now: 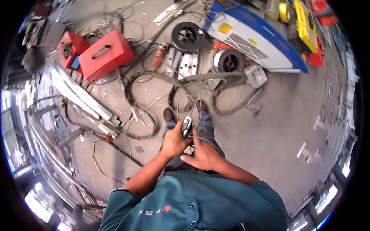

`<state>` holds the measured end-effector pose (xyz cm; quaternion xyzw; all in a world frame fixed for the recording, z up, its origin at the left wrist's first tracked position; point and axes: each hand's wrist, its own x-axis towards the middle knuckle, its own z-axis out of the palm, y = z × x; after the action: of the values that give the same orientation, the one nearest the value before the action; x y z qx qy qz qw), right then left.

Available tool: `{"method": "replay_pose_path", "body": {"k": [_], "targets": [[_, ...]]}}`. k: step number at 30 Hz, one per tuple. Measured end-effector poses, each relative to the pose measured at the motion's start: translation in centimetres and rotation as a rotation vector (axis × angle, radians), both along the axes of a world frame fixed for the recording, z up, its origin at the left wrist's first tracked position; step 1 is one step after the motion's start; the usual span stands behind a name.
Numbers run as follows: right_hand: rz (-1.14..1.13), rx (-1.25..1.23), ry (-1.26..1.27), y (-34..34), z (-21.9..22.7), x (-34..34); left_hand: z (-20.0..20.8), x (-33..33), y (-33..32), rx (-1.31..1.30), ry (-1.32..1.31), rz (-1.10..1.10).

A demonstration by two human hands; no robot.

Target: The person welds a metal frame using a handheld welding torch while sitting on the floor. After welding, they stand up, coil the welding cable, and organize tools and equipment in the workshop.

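In front of my waist, my left hand [175,143] is closed around a small silver-and-black hand tool [187,123], its upper end showing past the thumb. My right hand [206,154] is close beside it, fingers stretched toward the tool's lower part and thumb held apart. A grey cord [206,140] loops over the right fingers by the tool. Whether those fingertips touch the tool cannot be made out. My shoes [168,114] stand on the concrete floor beyond the hands, near a thick sheathed hose [181,86].
The hose lies in loops ahead, near two wire spools [187,36] [229,61]. A red box with a handle [106,56] stands front left, above long metal profiles [79,92]. A blue-and-white machine [250,40] and a yellow case [305,25] are front right. White brackets [306,153] lie right.
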<state>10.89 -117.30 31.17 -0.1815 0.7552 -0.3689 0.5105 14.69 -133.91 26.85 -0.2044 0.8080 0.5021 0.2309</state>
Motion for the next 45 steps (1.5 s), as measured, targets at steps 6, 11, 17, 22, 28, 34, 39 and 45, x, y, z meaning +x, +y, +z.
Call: {"method": "replay_pose_path", "body": {"k": [6,11,17,22,28,34,39,45], "targets": [[-0.166,-0.012,0.078,-3.0,-3.7,5.7,-5.2,1.7,-3.4,0.189,-0.148,0.076],[-0.097,0.047,0.031,-2.8,-5.9,5.4,-8.6,3.1,-3.4,0.228,0.024,-0.038],[-0.191,-0.118,-0.074,1.0,-11.9,3.0,-16.9,0.8,-1.7,0.379,-0.089,0.333],[-0.686,-0.007,0.084,8.4,-26.7,-0.5,-23.5,-6.1,-5.2,0.481,0.296,0.856],[-0.661,0.513,0.373,18.9,-57.0,-5.5,-32.0,-11.8,-7.3,0.564,0.641,0.659],[-0.795,0.743,0.320,21.8,-77.8,-10.2,-40.7,-14.1,-6.8,0.599,0.697,0.443],[-1.030,0.724,0.253,20.6,-81.7,-13.5,-44.2,-14.2,-7.2,0.396,0.725,0.373],[-0.546,0.349,0.441,24.1,-75.3,1.0,-44.8,-16.3,-7.7,0.391,0.755,0.411]]}}
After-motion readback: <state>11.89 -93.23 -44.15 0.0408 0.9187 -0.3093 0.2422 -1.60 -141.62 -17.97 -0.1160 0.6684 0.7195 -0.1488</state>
